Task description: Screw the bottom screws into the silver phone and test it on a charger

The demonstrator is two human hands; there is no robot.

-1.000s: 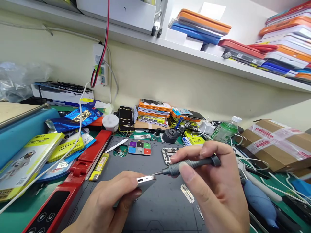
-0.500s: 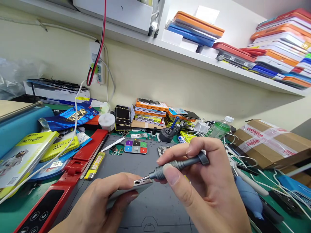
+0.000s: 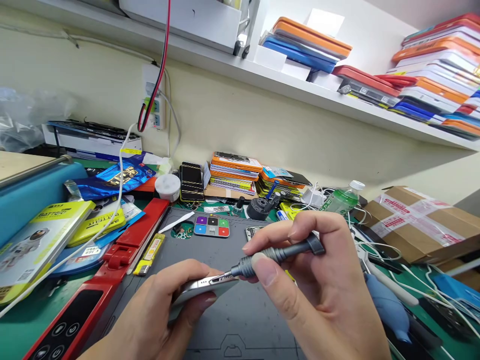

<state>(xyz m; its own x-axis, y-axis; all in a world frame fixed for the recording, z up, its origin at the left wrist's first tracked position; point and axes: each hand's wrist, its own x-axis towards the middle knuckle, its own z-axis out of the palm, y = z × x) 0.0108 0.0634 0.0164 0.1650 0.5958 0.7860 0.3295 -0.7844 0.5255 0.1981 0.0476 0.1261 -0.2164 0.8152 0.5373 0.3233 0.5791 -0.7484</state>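
Observation:
My left hand (image 3: pixel 165 305) is closed around a smartphone (image 3: pixel 200 289), which is tilted so its bottom edge with the charging port and small holes faces up and toward the right. Between the thumb and fingers of my right hand (image 3: pixel 315 280) is a grey precision screwdriver (image 3: pixel 270 255) with a knurled grip and a flared end cap. Its thin tip points left and meets the phone's bottom edge by the port. Whether the tip sits in a screw is too small to tell. Most of the phone's body is hidden by my left fingers.
Under my hands lies a grey work mat (image 3: pixel 240 320). A red folding device (image 3: pixel 101 270) and battery packs (image 3: pixel 52 235) line the left. Behind are a coloured sorting pad (image 3: pixel 212 226) and a round bit holder (image 3: pixel 258 207). A blue air blower (image 3: pixel 388 305) and cables lie right.
My left fingers have shifted back along the phone, so more of its bottom edge and port shows. The screwdriver tip stays against that edge. The view has shifted slightly.

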